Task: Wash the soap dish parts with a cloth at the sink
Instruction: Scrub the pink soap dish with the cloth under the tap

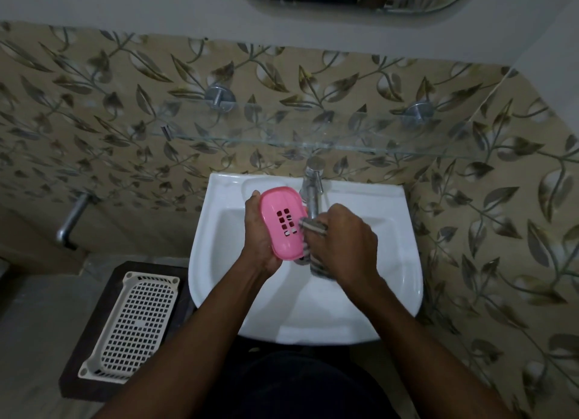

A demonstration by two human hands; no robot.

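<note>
While the wash goes on: 1 pink soap dish part (pixel 283 222) is held above the sink (pixel 360 277), just left of the tap (pixel 311 189).
Left hand (pixel 260 230): wrapped around the part's left edge, gripping it.
Right hand (pixel 346 240): closed on a striped cloth (pixel 313 227), just right of the tap's spout.
Key relation: the part's long axis runs away from the person, slotted face up; the cloth touches its right edge, so the right hand is the nearer wiper.
Likely next move: probably a sweep leftward across the slots.
In the way: the tap stands close behind both hands.
Around: a white mesh tray (pixel 138 324) well left of the tap; a glass shelf (pixel 250 139) above it.
Water: cannot tell if running.
</note>
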